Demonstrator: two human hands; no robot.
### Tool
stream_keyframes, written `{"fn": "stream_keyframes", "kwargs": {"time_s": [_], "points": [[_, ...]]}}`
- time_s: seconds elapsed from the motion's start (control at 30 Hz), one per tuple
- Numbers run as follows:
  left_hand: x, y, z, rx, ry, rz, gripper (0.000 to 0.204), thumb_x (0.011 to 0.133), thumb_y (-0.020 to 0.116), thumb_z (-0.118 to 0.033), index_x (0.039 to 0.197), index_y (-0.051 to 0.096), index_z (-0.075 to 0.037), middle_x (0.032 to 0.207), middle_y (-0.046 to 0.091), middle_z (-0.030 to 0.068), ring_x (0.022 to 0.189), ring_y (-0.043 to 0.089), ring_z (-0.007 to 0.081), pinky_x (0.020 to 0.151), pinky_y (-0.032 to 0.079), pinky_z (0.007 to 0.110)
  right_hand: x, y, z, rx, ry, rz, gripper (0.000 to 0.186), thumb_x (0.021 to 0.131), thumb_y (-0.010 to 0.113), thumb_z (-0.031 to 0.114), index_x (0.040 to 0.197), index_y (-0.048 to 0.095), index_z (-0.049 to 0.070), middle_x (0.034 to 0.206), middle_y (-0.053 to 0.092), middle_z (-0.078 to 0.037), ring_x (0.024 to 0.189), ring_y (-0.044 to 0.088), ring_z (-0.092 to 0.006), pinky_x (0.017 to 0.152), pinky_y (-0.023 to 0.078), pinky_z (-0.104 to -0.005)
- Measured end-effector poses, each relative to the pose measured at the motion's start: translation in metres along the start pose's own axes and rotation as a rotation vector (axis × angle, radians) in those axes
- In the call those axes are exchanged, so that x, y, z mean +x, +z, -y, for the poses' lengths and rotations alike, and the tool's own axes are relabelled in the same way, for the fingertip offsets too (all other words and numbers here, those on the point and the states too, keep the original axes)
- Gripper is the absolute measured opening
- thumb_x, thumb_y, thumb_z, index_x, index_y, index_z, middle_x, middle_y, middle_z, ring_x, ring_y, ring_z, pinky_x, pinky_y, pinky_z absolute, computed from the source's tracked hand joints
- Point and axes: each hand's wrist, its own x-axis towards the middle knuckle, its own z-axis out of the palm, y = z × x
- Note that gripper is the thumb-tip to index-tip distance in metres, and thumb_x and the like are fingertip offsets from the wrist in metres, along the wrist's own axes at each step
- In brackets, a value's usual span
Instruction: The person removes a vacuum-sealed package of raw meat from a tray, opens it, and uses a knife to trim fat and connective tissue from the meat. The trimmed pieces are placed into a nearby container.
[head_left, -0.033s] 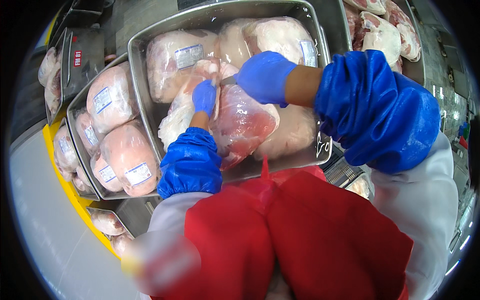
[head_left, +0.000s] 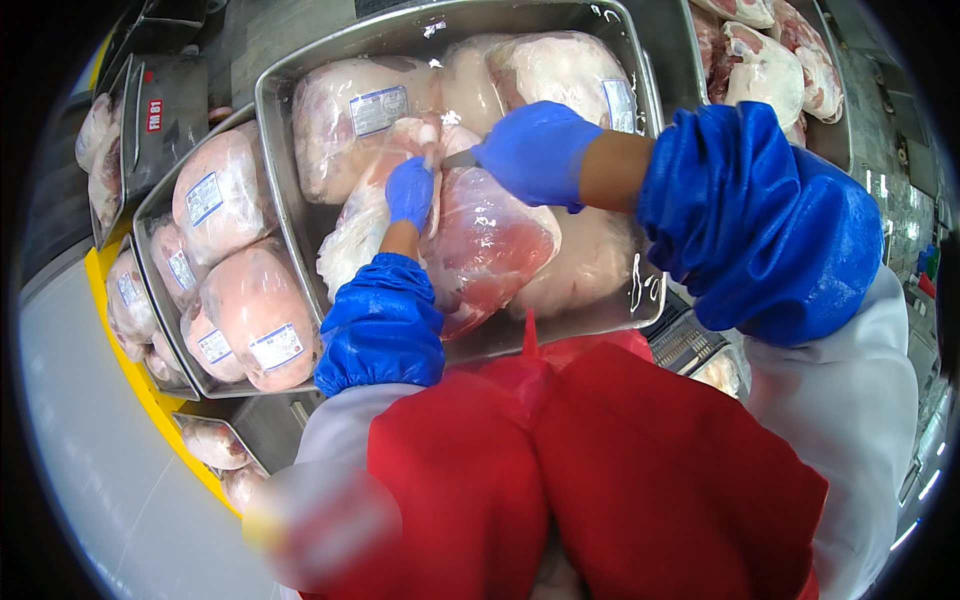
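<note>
A large cut of raw meat, bare and glossy with a pale fatty side, lies on top of bagged meat pieces in a metal tub. My left hand, in a blue glove, is closed on the upper part of this cut, pinching its pale edge. From the right comes my right hand, also blue-gloved, closed around a knife. Only a short piece of the knife blade shows, against the meat near my left fingers; the handle is inside my fist. Labelled bagged meat lies just beyond my left hand.
Another metal tub with several labelled bagged pieces stands to the left. At the upper right, a tub holds unwrapped cuts. A yellow edge curves along the left. My red apron meets the tub's near side.
My right hand and the knife have shifted very slightly to the right. My left hand keeps its hold on the meat.
</note>
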Motion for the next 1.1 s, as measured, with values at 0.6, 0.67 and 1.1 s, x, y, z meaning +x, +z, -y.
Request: {"fn": "stream_keyframes", "kwargs": {"time_s": [0.6,0.67,1.1], "points": [[-0.007,-0.012,0.011,-0.143,0.005,-0.09,0.026,0.083,0.049,-0.024,0.08,0.06,0.0,0.074,0.059,0.0161,0.066,0.053,0.025,0.062,0.041,0.037,-0.02,0.085,-0.032,0.141,0.036,-0.236,0.028,0.087,0.04,0.013,0.112,0.051,0.013,0.062,0.058,-0.013,0.049,0.058,-0.026,0.045,0.047,-0.0374],[0.0,-0.006,0.017,-0.133,0.128,-0.115,0.025,0.084,0.047,-0.021,0.079,0.06,-0.001,0.072,0.059,0.0123,0.062,0.051,0.0184,0.06,0.041,0.034,-0.021,0.069,-0.024,0.096,0.028,-0.212,0.027,0.087,0.04,0.012,0.111,0.051,0.009,0.062,0.058,-0.013,0.05,0.059,-0.0268,0.046,0.047,-0.038],[0.005,0.005,0.029,-0.602,-0.129,0.021,0.02,0.083,0.048,-0.016,0.074,0.059,-0.002,0.068,0.056,0.0065,0.062,0.049,0.016,0.057,0.039,0.03,-0.026,0.114,-0.007,0.249,0.129,-0.261,0.048,0.084,0.044,0.011,0.13,0.034,0.017,0.069,0.057,-0.016,0.059,0.059,-0.0309,0.051,0.046,-0.0415]]}}
